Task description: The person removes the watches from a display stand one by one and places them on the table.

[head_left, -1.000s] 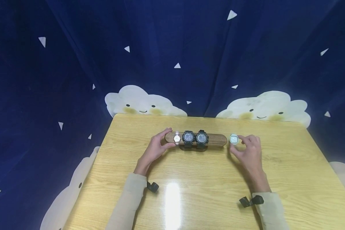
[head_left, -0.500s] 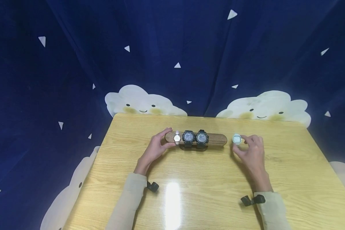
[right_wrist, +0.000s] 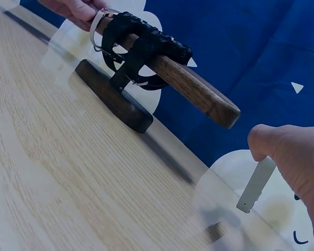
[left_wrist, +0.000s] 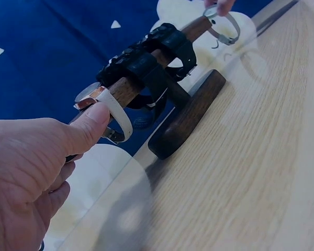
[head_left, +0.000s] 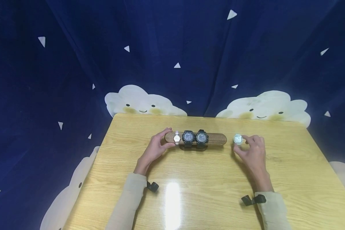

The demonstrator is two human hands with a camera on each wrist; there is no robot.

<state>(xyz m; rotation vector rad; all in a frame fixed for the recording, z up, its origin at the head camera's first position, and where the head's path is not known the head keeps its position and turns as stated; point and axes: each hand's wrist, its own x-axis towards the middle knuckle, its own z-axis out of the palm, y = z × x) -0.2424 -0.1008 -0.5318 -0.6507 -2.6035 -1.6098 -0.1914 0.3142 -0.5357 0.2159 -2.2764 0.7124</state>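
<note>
A wooden watch stand [head_left: 217,139] stands on the table, its bar lying crosswise over a dark base [left_wrist: 186,117]. At its left end my left hand [head_left: 154,147] grips the bar, the thumb against the white strap of a small watch [head_left: 176,138]. Two bulky black digital watches [head_left: 188,136] sit side by side around the bar's middle. My right hand [head_left: 253,152] pinches a pale mint watch [head_left: 238,139] between thumb and fingers, a short gap off the bar's right end. In the right wrist view its strap [right_wrist: 255,185] hangs below the thumb.
The light wooden table [head_left: 201,179] extends around the stand, with a bright glare patch near its front. Behind it hangs a dark blue curtain [head_left: 166,38] with white triangles and clouds. Small black devices [head_left: 253,200] sit at both wrists.
The right hand has moved slightly to the right with the pale mint watch, widening the gap from the bar's end. The left hand and the stand have stayed in place.
</note>
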